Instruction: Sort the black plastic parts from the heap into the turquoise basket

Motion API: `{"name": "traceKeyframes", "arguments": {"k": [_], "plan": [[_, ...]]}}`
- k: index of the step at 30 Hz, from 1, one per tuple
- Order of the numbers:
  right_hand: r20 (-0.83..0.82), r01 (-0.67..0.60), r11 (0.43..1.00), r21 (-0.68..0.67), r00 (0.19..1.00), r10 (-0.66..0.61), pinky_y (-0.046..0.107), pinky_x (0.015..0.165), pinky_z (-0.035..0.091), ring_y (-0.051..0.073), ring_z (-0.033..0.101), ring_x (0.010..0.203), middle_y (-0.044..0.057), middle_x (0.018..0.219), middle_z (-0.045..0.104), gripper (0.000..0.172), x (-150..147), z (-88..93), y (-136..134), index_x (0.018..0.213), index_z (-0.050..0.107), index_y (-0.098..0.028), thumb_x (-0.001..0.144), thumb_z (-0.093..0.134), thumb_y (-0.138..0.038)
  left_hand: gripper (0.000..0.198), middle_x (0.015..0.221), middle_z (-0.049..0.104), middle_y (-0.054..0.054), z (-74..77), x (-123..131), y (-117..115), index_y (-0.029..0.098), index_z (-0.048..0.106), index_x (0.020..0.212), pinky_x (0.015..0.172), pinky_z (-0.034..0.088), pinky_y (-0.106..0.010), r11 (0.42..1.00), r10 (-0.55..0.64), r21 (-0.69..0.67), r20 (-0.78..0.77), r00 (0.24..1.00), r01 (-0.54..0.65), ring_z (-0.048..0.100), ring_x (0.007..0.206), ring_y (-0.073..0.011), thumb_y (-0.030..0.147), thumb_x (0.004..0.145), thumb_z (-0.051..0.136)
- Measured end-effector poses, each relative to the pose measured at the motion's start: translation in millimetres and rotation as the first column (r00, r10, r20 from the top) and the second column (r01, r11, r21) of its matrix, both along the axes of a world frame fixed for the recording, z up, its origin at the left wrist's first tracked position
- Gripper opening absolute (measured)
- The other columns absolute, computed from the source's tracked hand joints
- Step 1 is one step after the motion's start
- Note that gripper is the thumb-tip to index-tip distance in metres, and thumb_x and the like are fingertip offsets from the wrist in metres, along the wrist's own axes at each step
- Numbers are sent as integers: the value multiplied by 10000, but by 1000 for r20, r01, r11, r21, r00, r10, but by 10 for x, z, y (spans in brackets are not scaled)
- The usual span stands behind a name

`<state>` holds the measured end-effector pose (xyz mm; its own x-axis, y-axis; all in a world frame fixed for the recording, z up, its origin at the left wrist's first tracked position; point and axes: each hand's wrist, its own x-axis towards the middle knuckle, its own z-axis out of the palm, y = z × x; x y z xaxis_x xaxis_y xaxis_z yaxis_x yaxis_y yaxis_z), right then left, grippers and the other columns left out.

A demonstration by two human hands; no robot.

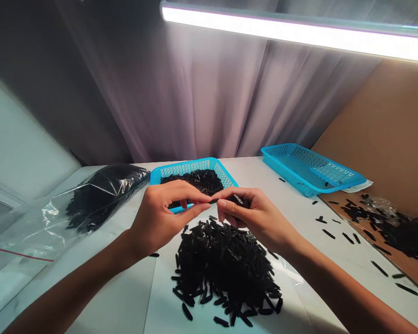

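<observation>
My left hand (170,208) and my right hand (247,208) meet above a heap of small black strips (226,264) on a white sheet. Between the left thumb and forefinger I pinch one end of a small black strip (213,201). The right thumb and forefinger close on its other end. Another black piece with a pale spot (238,200) sits inside the curled right fingers. Behind the hands stands a blue basket (226,174) holding many similar black strips, its front side partly covered by my hands.
A clear plastic bag (55,222) with black pieces inside lies at the left. A second blue basket (289,171) stands at the back right. Loose black strips (348,238) lie scattered on the right, beside brown cardboard (386,120). A bright tube lamp (292,32) hangs above.
</observation>
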<state>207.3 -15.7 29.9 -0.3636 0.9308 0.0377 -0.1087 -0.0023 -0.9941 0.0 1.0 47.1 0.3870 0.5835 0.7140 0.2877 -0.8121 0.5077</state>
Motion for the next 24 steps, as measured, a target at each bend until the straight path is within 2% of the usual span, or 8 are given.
{"name": "traceKeyframes", "arguments": {"k": [3, 8, 11, 14, 16, 19, 24], "plan": [[5, 12, 999, 34, 1000, -12, 236, 508, 313, 85, 438, 552, 0, 680, 632, 289, -2, 4, -6, 998, 752, -167, 860, 760, -420, 121, 767, 767, 1, 7, -8, -8, 194, 774, 840, 555, 551, -209, 1000, 3, 2, -15, 1000, -3, 697, 673, -121, 95, 781, 807], [47, 46, 991, 124, 998, -52, 237, 509, 327, 89, 448, 559, -4, 670, 629, 234, 1, 40, -26, 949, 759, -176, 866, 760, -395, 100, 755, 756, 12, 3, -24, -7, 206, 753, 821, 542, 538, -225, 996, 89, 28, -20, 996, -88, 685, 653, -123, 150, 777, 823], [47, 72, 986, 152, 996, -80, 235, 513, 337, 88, 453, 566, -8, 673, 624, 222, -3, 46, -48, 966, 765, -191, 884, 742, -396, 91, 745, 753, 16, 6, -29, -11, 206, 744, 827, 585, 560, -243, 981, 102, 167, -25, 995, -96, 693, 668, -126, 133, 805, 792], [41, 66, 985, 159, 996, -73, 238, 523, 351, 89, 459, 571, -8, 681, 632, 198, -11, 37, -67, 967, 768, -200, 897, 730, -381, 100, 740, 755, 14, 20, -27, -26, 206, 735, 849, 632, 581, -269, 925, 108, 369, -41, 993, -86, 699, 677, -131, 110, 832, 756], [44, 63, 984, 168, 996, -72, 240, 528, 358, 91, 460, 572, -6, 680, 637, 188, -15, 30, -76, 970, 771, -200, 898, 731, -369, 120, 738, 760, 18, 29, -22, -38, 213, 726, 851, 629, 585, -269, 898, 110, 435, -60, 992, -73, 703, 673, -131, 94, 841, 741], [61, 99, 974, 206, 992, -114, 244, 535, 372, 99, 481, 584, -2, 677, 639, 187, -19, 34, -88, 979, 779, -204, 898, 731, -366, 115, 752, 764, 15, 28, -11, -46, 215, 720, 865, 637, 588, -274, 895, 120, 439, -57, 991, -83, 705, 680, -134, 108, 838, 755], [86, 150, 946, 288, 980, -182, 261, 535, 397, 125, 525, 593, 12, 671, 655, 198, -33, 70, -117, 970, 789, -211, 894, 729, -383, 107, 770, 757, 15, 2, -4, -39, 211, 719, 874, 659, 580, -285, 930, 103, 357, -37, 994, -83, 695, 704, -129, 110, 848, 744]]}}
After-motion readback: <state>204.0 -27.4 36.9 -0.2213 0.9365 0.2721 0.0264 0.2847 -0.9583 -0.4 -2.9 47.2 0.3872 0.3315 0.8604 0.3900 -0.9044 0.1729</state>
